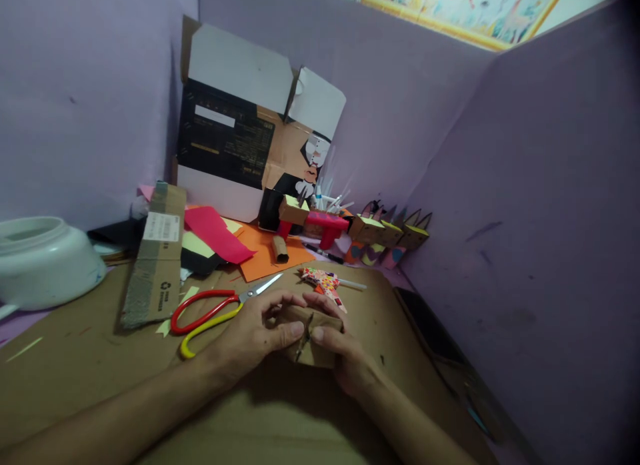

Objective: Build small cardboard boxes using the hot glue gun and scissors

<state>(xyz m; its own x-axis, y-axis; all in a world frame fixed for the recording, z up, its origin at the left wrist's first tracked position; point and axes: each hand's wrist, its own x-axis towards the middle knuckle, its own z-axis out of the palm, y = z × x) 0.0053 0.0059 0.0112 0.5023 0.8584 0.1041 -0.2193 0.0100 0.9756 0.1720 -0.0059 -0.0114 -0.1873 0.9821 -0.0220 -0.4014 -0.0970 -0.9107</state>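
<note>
Between my two hands is a small brown cardboard box [325, 351], with a dark seam running down the side that faces me. My left hand [265, 328] grips its left side, the thumb lying flat beside the seam. On the right side my right hand [345, 348] holds it, thumb pressed near the same seam and fingers curled over the top. Left of my left hand lie scissors [215, 311] with red and yellow handles, blades slightly apart. Just beyond the box rests a colourful patterned paper piece [323, 281] beside a clear stick.
A flattened cardboard strip [155, 265] and white pot [45, 261] stand left. Coloured paper sheets [217, 235] lie behind the scissors. An opened carton [235, 131] leans on the back wall. Small box-headed paper figures [390, 233] line the back right; a dark phone-like slab [430, 325] lies right.
</note>
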